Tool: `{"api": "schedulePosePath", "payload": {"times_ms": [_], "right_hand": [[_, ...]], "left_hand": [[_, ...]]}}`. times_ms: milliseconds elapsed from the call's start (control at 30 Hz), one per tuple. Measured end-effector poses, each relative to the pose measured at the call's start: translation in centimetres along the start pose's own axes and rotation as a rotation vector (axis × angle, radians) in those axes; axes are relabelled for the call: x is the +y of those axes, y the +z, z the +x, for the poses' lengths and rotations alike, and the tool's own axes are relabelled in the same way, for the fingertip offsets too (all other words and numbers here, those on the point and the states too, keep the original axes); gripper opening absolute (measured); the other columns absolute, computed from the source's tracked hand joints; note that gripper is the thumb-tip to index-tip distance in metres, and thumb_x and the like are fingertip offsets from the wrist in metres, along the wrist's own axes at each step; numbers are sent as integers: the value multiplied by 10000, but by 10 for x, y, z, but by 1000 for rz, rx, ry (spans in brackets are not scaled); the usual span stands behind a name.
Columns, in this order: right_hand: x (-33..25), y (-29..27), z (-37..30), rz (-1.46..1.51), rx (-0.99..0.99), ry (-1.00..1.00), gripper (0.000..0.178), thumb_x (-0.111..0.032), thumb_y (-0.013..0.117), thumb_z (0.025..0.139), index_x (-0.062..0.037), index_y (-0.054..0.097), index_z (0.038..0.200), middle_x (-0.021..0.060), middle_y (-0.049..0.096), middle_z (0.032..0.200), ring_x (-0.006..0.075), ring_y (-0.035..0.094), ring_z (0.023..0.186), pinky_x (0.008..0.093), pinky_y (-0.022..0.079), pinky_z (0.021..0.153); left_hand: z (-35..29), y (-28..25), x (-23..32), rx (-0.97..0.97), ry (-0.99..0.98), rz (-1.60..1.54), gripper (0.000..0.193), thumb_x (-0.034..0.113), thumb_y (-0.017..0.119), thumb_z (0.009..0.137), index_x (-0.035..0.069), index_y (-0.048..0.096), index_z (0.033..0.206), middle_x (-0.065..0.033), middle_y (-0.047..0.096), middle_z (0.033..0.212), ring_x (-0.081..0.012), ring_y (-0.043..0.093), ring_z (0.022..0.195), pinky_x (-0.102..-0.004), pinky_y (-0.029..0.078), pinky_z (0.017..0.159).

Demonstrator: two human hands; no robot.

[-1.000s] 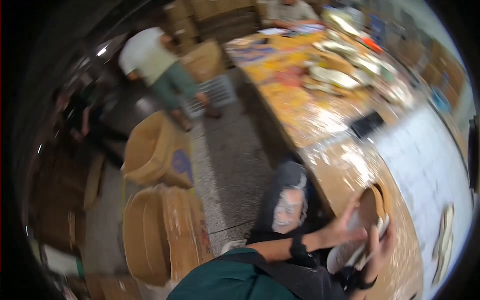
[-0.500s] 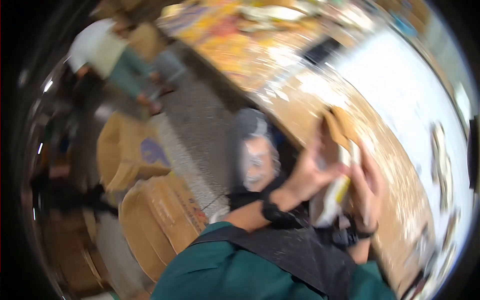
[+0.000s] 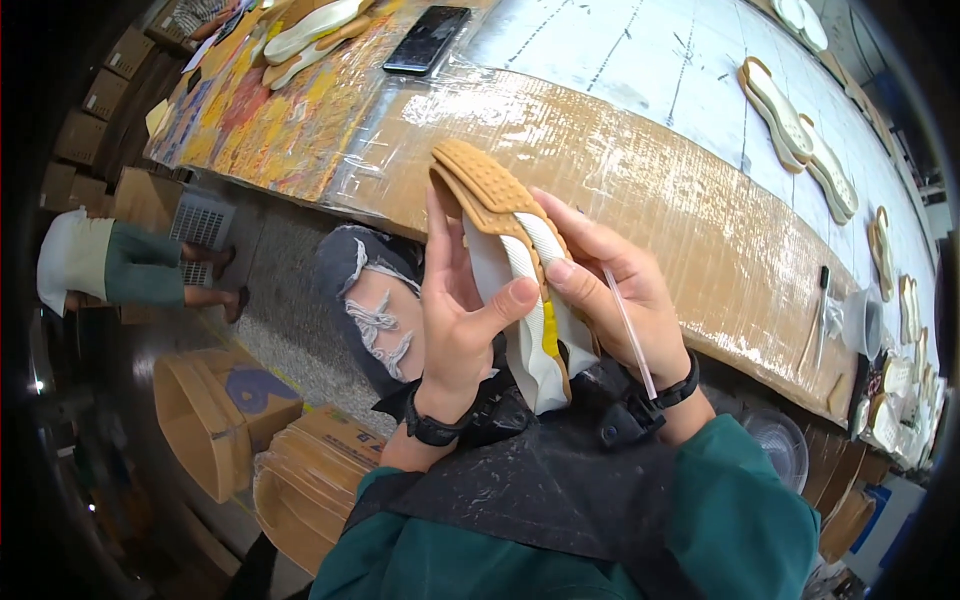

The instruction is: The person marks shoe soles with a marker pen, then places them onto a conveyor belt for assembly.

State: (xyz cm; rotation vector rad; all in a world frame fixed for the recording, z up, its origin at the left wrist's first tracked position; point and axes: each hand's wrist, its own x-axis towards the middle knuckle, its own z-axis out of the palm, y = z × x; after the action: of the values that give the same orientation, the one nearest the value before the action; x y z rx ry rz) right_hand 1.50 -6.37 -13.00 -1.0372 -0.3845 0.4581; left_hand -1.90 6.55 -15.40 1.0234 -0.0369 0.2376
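In front of my apron I hold a pair of shoe soles (image 3: 528,255) upright, side by side and touching. They have tan studded undersides, white sidewalls and a yellow patch. My left hand (image 3: 455,325) is closed on their left side, thumb across the white sidewall. My right hand (image 3: 625,290) grips the right side, its thumb pressing near the tan edge. A thin, pale translucent stick (image 3: 630,335) lies across the right palm, its upper end by the fingers. Some fingers of both hands are hidden behind the soles.
The wrapped cardboard-topped bench (image 3: 740,230) runs beyond my hands. On it lie a black phone (image 3: 427,40), soles (image 3: 775,112), a brush (image 3: 822,290) and a clear cup (image 3: 862,322). Cardboard boxes (image 3: 215,425) stand at lower left; another person (image 3: 130,262) is at far left.
The view has swung and sharpened, so the bench and phone sit further left in it. Both hands still hold the soles. The thin stick in my right hand now shows clearly.
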Motion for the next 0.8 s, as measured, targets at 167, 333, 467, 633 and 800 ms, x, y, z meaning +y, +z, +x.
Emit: {"api": "schedulePosePath", "payload": {"times_ms": [167, 333, 467, 633, 800], "right_hand": [[-7, -12, -3, -389, -38, -40, 437, -107, 538, 809, -45, 421, 1226, 53, 575, 861, 71, 502, 743, 215, 422, 665], [-20, -21, -5, -665, -80, -104, 495, -119, 580, 745, -63, 437, 1216, 84, 550, 677, 74, 489, 585, 223, 416, 554], [-14, -19, -8, -646, -23, -125, 488, -87, 558, 721, -42, 450, 1195, 101, 557, 704, 92, 500, 571, 231, 419, 542], [-15, -17, -7, -666, -15, -219, 462, -70, 545, 721, -11, 457, 1171, 105, 571, 737, 88, 502, 584, 227, 417, 534], [-13, -28, -2, -541, -56, -45, 441, -7, 503, 772, 20, 424, 1205, 71, 563, 980, 79, 518, 831, 203, 429, 716]], "left_hand": [[-5, 0, 6, -33, 56, 139, 946, 71, 687, 682, 16, 9, 1339, -149, 331, 1237, -215, 392, 1116, -317, 333, 923], [-5, 3, 3, -75, 35, 170, 943, 64, 682, 680, 15, 10, 1339, -164, 351, 1227, -216, 412, 1103, -315, 345, 915], [-5, 3, -1, -83, 12, 182, 930, 52, 672, 679, 7, 18, 1338, -169, 362, 1220, -217, 421, 1095, -314, 349, 911], [-5, 4, 0, -87, 23, 239, 922, 52, 663, 684, 3, 14, 1337, -171, 362, 1219, -216, 417, 1099, -311, 347, 912], [3, -3, -9, -108, -56, 124, 910, 56, 647, 691, -8, 6, 1334, -171, 361, 1213, -226, 410, 1107, -316, 339, 920]]}}
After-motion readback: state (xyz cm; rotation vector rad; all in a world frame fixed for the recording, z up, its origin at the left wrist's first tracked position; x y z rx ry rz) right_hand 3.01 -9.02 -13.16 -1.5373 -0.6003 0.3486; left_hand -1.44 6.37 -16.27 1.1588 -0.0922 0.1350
